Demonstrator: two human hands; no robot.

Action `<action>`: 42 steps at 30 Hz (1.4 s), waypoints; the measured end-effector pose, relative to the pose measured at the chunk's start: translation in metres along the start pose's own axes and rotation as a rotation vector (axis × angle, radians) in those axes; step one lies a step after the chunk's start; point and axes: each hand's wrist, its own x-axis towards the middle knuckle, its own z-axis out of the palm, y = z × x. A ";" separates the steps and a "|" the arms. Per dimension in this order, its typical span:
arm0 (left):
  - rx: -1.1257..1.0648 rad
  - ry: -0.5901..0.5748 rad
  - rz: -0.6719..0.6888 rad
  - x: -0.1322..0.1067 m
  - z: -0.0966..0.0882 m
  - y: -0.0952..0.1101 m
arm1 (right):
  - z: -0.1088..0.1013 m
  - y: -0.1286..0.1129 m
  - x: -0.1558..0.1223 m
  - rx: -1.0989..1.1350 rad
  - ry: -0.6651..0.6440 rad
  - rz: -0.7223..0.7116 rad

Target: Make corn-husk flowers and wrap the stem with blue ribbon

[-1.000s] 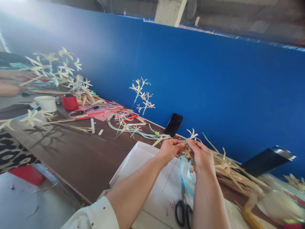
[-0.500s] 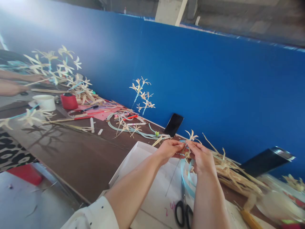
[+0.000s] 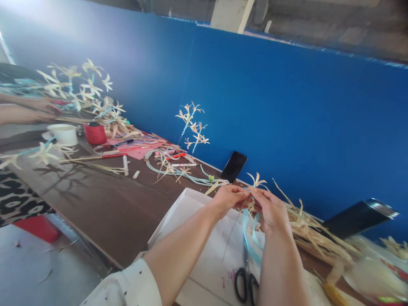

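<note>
My left hand (image 3: 230, 199) and my right hand (image 3: 268, 208) meet over the white box (image 3: 219, 225), fingertips pinched together on a handmade flower stem. A pale dried-leaf flower (image 3: 256, 180) rises just above the right fingers. From below the left fingers a thin wire (image 3: 230, 241) slants down over the box. Light blue tape (image 3: 245, 225) hangs in loops under the pinch, close to the right hand. The exact spot between the fingertips is hidden. Black-handled scissors (image 3: 245, 276) lie on the box beneath, beside my right forearm.
A phone (image 3: 234, 166) leans on the blue wall (image 3: 287, 106). Dried husk strips (image 3: 312, 229) and a black tumbler (image 3: 357, 219) lie right. Leftward are coiled pale tubing (image 3: 153, 168), red thread (image 3: 95, 134), a white cup (image 3: 65, 135), finished flowers (image 3: 91, 87) and another person's hands (image 3: 41, 109).
Both my hands stay pinched at the same place, with only slight finger movement. The other person's hands have lowered a little. The view has shifted slightly.
</note>
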 end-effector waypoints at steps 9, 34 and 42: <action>0.048 0.055 0.029 -0.010 0.010 0.017 | 0.003 -0.008 -0.008 -0.025 -0.013 -0.039; 0.706 0.414 0.242 -0.072 0.029 0.042 | 0.000 -0.031 -0.055 -0.344 -0.125 -0.277; 0.725 0.445 0.291 -0.062 0.028 0.020 | -0.005 -0.017 -0.050 -0.212 -0.132 -0.207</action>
